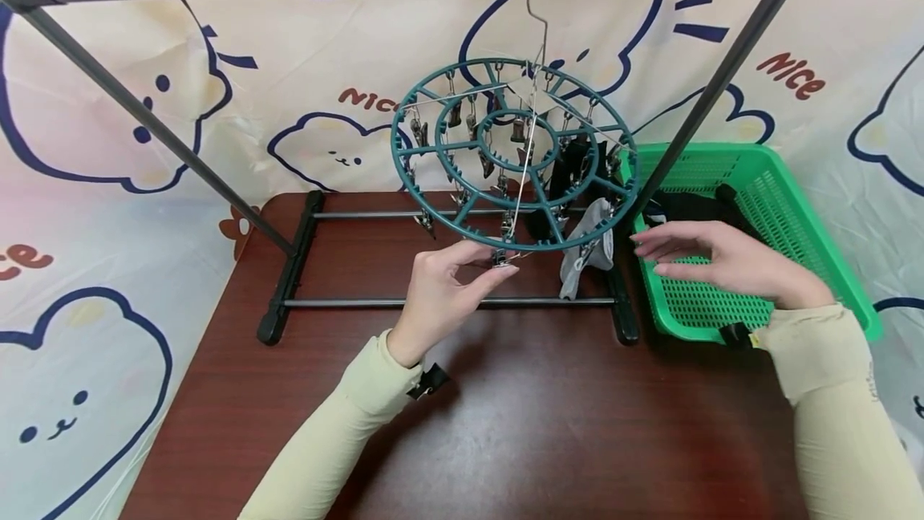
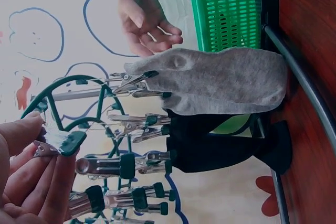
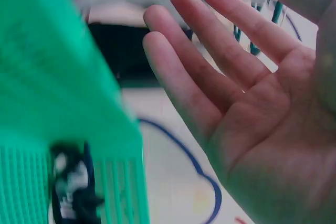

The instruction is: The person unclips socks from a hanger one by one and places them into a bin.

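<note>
Being pinched by the left hand [image 1: 447, 287], a metal clip [image 2: 73, 142] under the near rim of a round hanger [image 1: 541, 247], grey sock [image 2: 226, 80] and black cloth [image 2: 215, 150] clipped at its right, the right hand [image 1: 729, 262] held with fingers extended near a green basket [image 1: 808, 235]

Tbl [image 1: 505, 432] glare, blurry bskt [image 3: 100, 114] R-wrist view

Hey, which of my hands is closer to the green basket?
Right. Your right hand appears over the green basket in the head view; your left hand is farther off, to the basket's left, pinching a clip.
</note>
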Demonstrator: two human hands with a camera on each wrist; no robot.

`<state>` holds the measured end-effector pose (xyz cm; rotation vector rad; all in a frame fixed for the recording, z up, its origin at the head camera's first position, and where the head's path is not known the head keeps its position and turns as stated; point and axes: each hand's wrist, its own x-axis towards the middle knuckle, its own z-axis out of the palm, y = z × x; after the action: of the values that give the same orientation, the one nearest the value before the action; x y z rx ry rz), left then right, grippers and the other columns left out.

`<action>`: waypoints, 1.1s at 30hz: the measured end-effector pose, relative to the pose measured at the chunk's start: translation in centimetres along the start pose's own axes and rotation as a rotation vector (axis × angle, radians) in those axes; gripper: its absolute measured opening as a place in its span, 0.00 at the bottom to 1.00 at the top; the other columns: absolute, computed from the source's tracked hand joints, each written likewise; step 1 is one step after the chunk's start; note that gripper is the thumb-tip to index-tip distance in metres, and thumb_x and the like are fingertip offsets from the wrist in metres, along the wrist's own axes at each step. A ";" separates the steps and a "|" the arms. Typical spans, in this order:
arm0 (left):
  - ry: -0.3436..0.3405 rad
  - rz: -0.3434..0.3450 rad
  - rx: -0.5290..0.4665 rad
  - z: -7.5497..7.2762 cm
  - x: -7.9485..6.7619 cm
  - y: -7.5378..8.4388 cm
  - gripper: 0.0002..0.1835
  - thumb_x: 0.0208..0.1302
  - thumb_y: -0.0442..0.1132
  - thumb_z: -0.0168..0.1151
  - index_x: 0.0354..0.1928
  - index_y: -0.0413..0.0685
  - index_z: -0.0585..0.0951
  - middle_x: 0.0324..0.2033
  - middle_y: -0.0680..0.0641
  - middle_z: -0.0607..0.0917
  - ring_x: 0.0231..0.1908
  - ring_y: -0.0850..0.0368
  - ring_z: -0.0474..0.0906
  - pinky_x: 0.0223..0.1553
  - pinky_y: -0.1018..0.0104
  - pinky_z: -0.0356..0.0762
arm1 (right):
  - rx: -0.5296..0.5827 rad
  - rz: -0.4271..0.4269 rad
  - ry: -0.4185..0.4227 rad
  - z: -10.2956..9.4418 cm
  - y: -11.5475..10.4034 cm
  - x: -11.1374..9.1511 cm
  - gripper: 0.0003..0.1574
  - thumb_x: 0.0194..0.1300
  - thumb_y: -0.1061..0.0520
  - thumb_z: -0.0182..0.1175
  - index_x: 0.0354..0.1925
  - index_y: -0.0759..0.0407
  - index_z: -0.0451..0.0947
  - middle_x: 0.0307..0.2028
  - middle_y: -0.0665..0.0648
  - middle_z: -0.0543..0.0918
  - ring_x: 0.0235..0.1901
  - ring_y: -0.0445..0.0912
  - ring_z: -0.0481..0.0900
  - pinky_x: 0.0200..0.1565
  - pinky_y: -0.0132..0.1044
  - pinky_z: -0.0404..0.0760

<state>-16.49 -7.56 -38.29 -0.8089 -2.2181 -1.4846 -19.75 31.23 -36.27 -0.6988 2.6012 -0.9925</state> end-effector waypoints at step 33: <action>0.059 -0.021 -0.029 -2.5 0.1 -0.2 0.15 0.60 0.35 0.77 0.50 0.45 0.89 0.42 0.49 0.93 0.44 0.60 0.90 0.47 0.64 0.86 | 0.157 -0.058 -0.081 7.6 -2.7 6.0 0.39 0.71 0.56 0.68 0.74 0.55 0.65 0.70 0.60 0.75 0.65 0.60 0.78 0.65 0.62 0.74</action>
<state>-16.75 -9.90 -37.41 -0.7435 -2.1732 -1.5336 -20.81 22.12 -40.45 -0.7608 2.4159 -1.1463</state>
